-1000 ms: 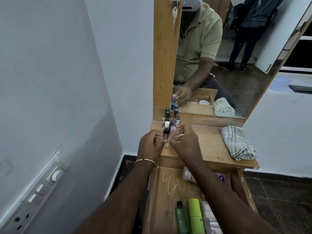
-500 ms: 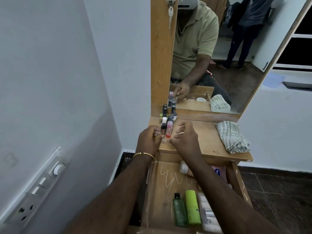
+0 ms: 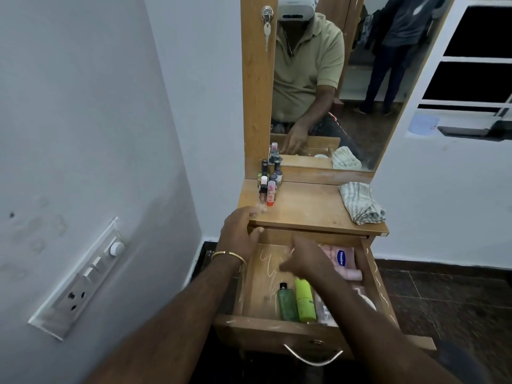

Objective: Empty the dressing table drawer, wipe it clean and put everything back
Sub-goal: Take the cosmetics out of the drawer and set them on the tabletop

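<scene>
Now that both hands are leaving the small bottles point(image 3: 268, 187) on the table point(image 3: 307, 209), your right hand point(image 3: 303, 257), fingers relaxed and empty, is reaching into the open drawer point(image 3: 257, 325) for the remaining items while your left hand point(image 3: 240, 231) is resting loosely at the table edge.

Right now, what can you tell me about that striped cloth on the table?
The cloth is pale with thin grey-green stripes, soft and woven-looking. It lies crumpled in a loose heap at the right end of the wooden tabletop, near the front edge, just below the mirror, which shows its reflection. Neither hand touches it; nothing rests on it.
</scene>
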`<state>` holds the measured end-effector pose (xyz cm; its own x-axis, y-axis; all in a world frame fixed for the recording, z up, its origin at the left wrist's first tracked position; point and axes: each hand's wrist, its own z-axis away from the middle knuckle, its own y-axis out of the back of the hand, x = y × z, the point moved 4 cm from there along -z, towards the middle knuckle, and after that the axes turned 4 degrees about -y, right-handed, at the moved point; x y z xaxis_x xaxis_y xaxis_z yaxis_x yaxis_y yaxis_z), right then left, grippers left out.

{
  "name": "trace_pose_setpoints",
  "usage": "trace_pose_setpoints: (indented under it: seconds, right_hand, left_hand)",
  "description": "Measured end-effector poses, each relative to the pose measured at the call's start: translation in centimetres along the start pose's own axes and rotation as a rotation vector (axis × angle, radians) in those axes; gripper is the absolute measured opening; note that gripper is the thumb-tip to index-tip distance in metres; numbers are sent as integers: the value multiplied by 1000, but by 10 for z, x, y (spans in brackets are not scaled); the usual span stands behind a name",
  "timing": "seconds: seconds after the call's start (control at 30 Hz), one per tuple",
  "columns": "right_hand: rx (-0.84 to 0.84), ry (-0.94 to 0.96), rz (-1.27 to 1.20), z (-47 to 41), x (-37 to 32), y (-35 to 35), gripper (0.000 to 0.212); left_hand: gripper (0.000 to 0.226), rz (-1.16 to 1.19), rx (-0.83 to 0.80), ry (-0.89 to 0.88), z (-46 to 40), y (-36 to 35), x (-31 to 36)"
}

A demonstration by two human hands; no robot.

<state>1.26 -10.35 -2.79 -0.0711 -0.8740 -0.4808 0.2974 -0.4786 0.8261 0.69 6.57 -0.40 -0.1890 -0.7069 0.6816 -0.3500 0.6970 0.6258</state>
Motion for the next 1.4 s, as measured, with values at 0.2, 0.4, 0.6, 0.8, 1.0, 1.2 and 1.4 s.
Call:
trace_pose_setpoints:
  seconds: [0.2,0.4,0.6,0.8,1.0,1.2,1.4]
  right_hand:
    - [-98,-52,399,28,8,-36,53]
    - [-79,-65,478,33,6,-46,54]
    - [-70,-73,459,36,0,-49,52]
    - [-30,-94,305,31,-4,-25,28]
    - [160,-31,-54,16,-30,29,38]
    - [386,42,-320,5,-52,52,45]
    - [483,161,-450,-6,-71,45,33]
  left_hand:
    - [27,40,-112,3,23,-5,7]
    - [23,69,-175,47,39,-7,12]
    - [17,51,-185,52,45,3,13]
    - [6,155,-126,139,43,4,6]
    - [43,326,-79,292,26,1,10]
    - [65,553,-22,462,7,1,26]
    - [98,570,13,512,-8,11,36]
